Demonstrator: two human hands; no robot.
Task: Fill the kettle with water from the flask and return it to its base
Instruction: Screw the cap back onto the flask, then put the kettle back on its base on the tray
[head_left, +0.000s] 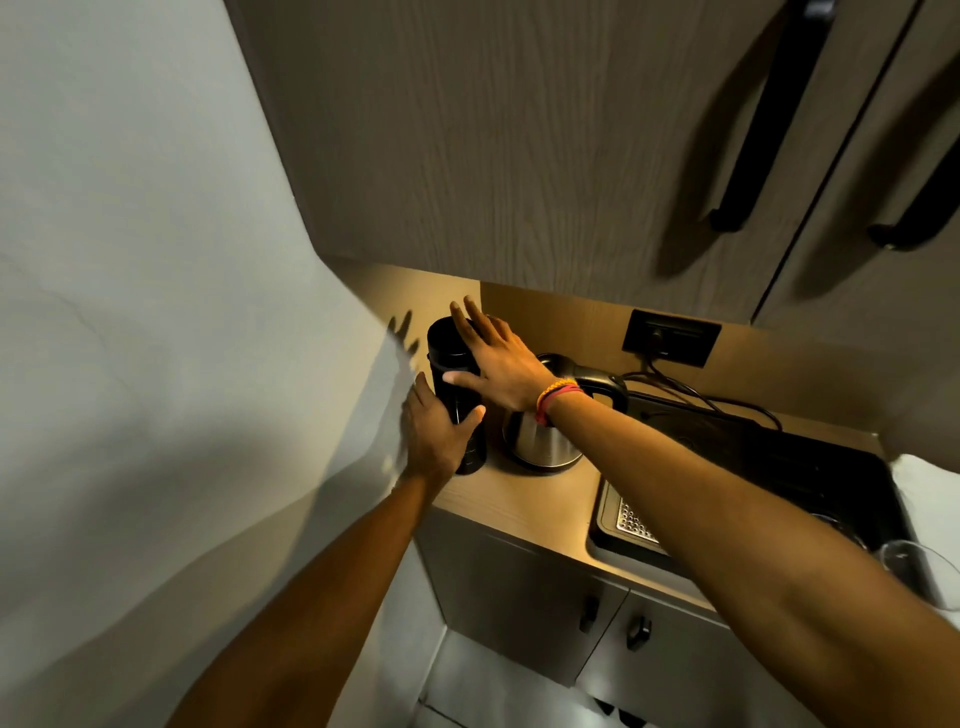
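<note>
Fingers (470, 418) of the left hand (434, 434) wrap the flask (451, 358) left of the kettle (543, 441), right hand (501, 364) spread flat on its lid — should brace low, then twist.

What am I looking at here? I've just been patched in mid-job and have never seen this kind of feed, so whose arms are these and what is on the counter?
There is no machine. A person wears one wide-angle camera on the head, looking down past both bare arms.

The left hand wraps around the lower body of a tall black flask standing on the wooden counter. The right hand, with bands at the wrist, lies spread, fingers open, over the flask's upper part.

Just right of the flask stands a steel kettle; whether it sits on its base is unclear. Further right is a dark sink, with a wall socket and cables behind.
</note>
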